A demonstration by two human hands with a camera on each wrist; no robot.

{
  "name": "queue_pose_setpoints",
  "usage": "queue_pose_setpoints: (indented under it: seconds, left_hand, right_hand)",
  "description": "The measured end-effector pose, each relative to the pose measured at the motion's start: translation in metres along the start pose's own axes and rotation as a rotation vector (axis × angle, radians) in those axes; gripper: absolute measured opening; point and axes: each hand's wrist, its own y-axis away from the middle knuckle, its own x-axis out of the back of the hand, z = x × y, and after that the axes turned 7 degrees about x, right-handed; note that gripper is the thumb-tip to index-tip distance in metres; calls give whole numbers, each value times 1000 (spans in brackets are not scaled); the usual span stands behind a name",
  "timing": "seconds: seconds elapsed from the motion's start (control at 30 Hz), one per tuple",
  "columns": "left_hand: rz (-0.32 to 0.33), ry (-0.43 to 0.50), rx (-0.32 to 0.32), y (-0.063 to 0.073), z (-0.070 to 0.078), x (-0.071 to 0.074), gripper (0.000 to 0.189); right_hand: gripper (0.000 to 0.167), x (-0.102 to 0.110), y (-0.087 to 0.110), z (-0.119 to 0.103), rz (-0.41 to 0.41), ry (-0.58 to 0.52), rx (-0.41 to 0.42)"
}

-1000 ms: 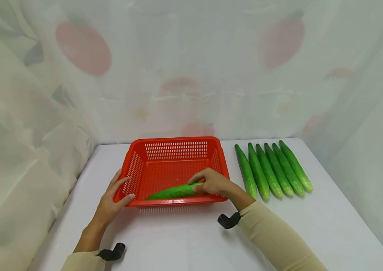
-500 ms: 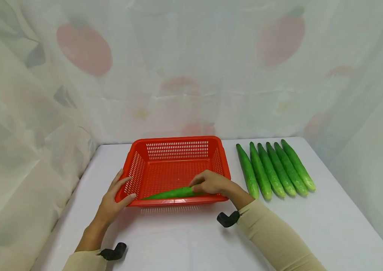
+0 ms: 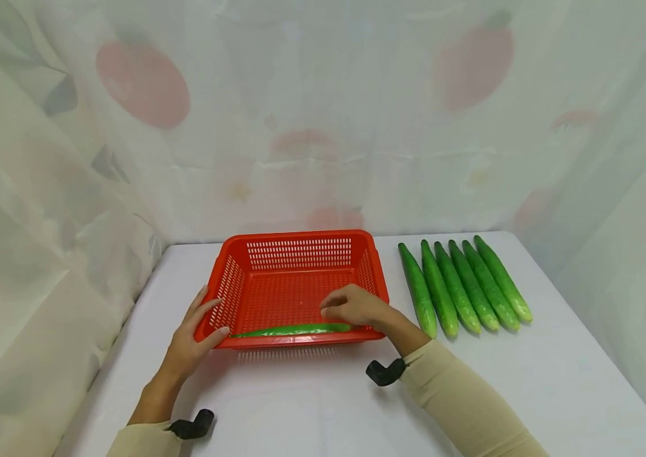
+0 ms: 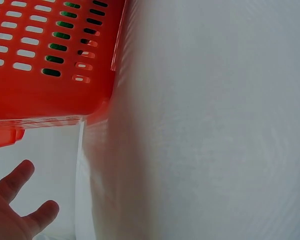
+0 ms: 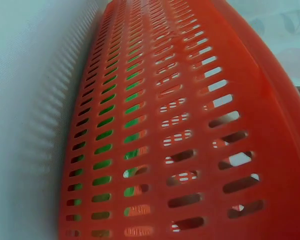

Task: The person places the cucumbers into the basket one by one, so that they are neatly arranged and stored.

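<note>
A long green cucumber (image 3: 294,330) lies lengthwise along the inside of the front wall of the red plastic basket (image 3: 300,341). Just above its right end hovers my right hand (image 3: 351,304), fingers loosely bent and apart from the cucumber. My left hand (image 3: 188,339) rests at the basket's front left corner, thumb and fingers spread over the rim. In the left wrist view, two straight fingers of the left hand (image 4: 15,205) show outside the basket's end. Through the slots of the basket wall (image 5: 155,115), green shows in the right wrist view.
Several more cucumbers (image 3: 474,289) lie side by side on the white table (image 3: 277,406), right of the basket. Behind the table hangs a pale curtain (image 3: 323,114) with faded fruit prints. Another curtain (image 3: 26,254) borders the left side.
My right hand has let go of the cucumber and lifted slightly. The cucumber has gone down to lie flat along the front wall. The left hand keeps its place on the rim.
</note>
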Motion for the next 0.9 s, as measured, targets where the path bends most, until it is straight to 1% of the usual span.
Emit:
queue_pose_setpoints:
  seconds: [0.07, 0.17, 0.23, 0.37, 0.57, 0.77, 0.9]
  left_hand:
    - [-1, 1, 2, 0, 0, 0, 58]
    - [-1, 4, 3, 0, 0, 0, 58]
    - [-1, 6, 4, -1, 0, 0, 58]
    - [-1, -3, 7, -1, 0, 0, 58]
    - [0, 2, -1, -1, -2, 1, 58]
    - [-6, 10, -3, -1, -2, 1, 58]
    - [-9, 14, -3, -1, -2, 0, 57]
  right_hand:
    - [26, 1, 2, 0, 9, -67, 14]
    - [24, 3, 6, -1, 26, -202, 43]
    - [26, 5, 8, -1, 34, -279, 76]
    - [30, 11, 14, -1, 57, -371, 140]
    - [31, 24, 25, -7, 114, -437, 220]
    - [33, 40, 42, -18, 184, -436, 295]
    - [31, 51, 56, -25, 246, -404, 306]
